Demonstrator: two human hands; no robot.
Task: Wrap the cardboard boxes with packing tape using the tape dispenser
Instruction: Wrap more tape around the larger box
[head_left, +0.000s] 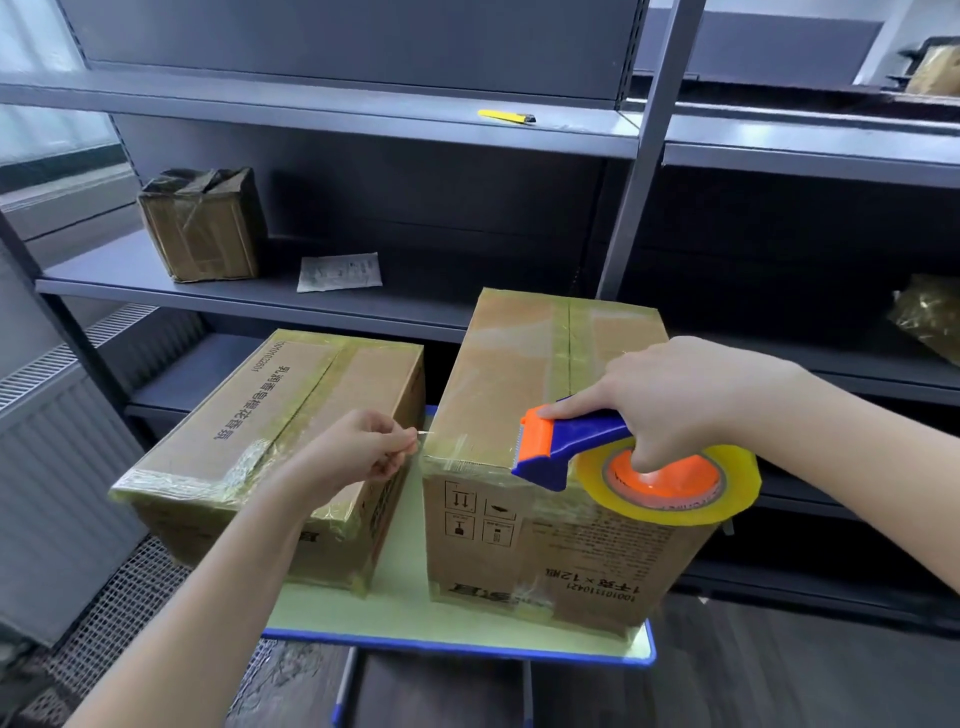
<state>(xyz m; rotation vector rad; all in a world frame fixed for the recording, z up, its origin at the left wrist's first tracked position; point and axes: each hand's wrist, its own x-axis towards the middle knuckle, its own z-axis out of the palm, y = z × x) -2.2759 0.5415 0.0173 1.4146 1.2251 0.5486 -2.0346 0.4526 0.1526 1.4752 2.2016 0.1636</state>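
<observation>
Rt box (524, 395): prob. "1001011110421", "×12"

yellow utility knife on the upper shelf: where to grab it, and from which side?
Pinch the yellow utility knife mid-handle across its narrow width, clear of the black tip at its right end. It lies flat, lengthwise along the shelf near the front edge, so come from the front and slightly above.

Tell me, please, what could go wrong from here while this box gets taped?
The left hand pinches the tape end just past a corner of the right box; the tape might fold or land crooked.
The right hand has its forefinger on the tape dispenser near the toothed blade; a slip might nick it.
The left box overhangs the table; a bump might tip it.
</observation>
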